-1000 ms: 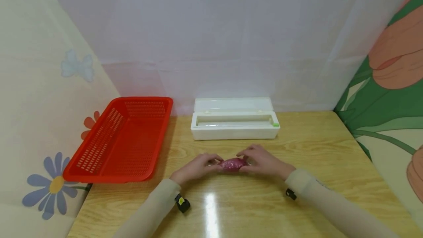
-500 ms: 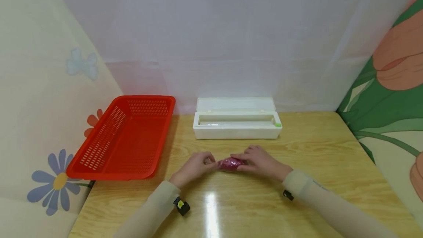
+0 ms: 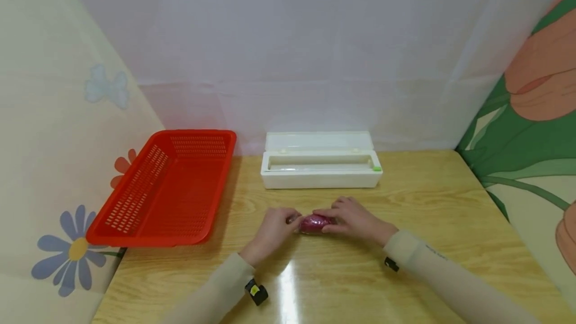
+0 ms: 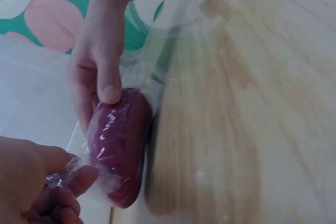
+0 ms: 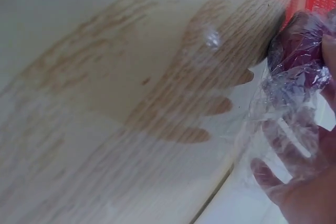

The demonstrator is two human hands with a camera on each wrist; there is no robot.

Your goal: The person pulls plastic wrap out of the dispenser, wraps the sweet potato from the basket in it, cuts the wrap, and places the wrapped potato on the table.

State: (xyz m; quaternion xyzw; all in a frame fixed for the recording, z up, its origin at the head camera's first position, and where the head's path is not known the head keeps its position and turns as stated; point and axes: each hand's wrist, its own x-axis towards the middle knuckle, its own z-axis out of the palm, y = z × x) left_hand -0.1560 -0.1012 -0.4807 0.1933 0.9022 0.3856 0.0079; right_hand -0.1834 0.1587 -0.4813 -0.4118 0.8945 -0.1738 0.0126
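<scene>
An oblong purple-red vegetable, much like a sweet potato (image 3: 313, 224), lies across the table wrapped in clear cling film (image 5: 294, 90). My right hand (image 3: 357, 221) grips its right part, with the thumb on the near side in the head view. At the other end, my left hand (image 3: 272, 231) pinches a twisted bunch of film between thumb and fingers, as the left wrist view shows. Loose film spreads over part of the right hand (image 5: 307, 166) in the right wrist view. The vegetable's right end is hidden by that hand.
Behind the hands stands a white cling film dispenser (image 3: 321, 180) with its lid raised and a green slider (image 3: 377, 168) at its right end. A red plastic basket (image 3: 204, 234) is on the left. Cloth-covered walls close in the wooden table (image 3: 427, 189) at back and sides.
My right hand has shifted slightly left, further over the vegetable. My left hand has turned at the wrist and its forearm has swung right. Basket and dispenser stay in place.
</scene>
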